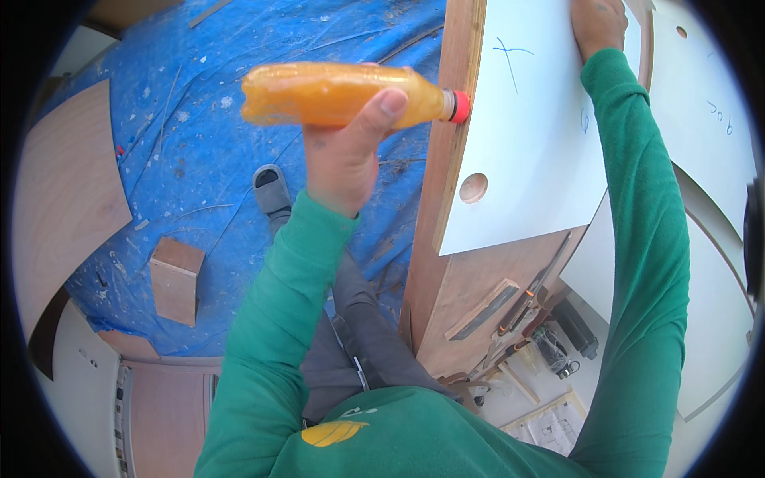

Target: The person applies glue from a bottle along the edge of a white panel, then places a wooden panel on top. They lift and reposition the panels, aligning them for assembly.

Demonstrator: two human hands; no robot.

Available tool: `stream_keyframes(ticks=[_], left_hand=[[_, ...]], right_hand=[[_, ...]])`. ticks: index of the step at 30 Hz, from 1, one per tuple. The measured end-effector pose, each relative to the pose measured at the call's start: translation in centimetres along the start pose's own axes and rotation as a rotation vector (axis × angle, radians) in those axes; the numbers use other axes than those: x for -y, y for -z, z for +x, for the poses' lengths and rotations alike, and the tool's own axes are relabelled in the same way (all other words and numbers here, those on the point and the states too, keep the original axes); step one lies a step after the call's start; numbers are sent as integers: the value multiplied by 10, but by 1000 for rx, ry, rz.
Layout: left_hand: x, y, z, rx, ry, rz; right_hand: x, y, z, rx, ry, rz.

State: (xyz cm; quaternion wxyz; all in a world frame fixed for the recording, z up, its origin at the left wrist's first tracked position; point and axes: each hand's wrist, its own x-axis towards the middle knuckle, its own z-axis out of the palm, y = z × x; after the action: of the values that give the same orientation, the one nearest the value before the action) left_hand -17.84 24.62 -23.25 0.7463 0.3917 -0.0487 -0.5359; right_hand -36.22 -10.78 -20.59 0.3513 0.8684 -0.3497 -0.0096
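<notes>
One bottle [319, 89], clear plastic with orange contents, is clamped in my left hand [344, 155], the thumb laid across the side facing me and the fingers wrapped behind. The bottle is held nearly horizontal, base to the left; its red cap [460, 107] points right, at the wooden edge [457, 52] of a white panel [530, 151]. Whether cap and edge touch cannot be determined. My right hand [599, 25] is positioned at the far part of the white panel, toward its right side; the fingers are not fully visible, so I cannot tell whether they are apart or together. A round recess [473, 188] is located near the panel's near-left corner. Below the bottle, a blue sheet [195, 171] is spread, carrying a wooden block [175, 279] left of my grey sandal [273, 191].
</notes>
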Motion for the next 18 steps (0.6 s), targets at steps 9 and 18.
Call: stream_keyframes(ticks=[9, 18], left_hand=[[11, 3, -26, -105, 51, -54], [8, -1, 19, -14, 12, -78]], right_hand=[[-3, -4, -3, -41, 17, 1], [-5, -8, 0, -69, 44, -16]])
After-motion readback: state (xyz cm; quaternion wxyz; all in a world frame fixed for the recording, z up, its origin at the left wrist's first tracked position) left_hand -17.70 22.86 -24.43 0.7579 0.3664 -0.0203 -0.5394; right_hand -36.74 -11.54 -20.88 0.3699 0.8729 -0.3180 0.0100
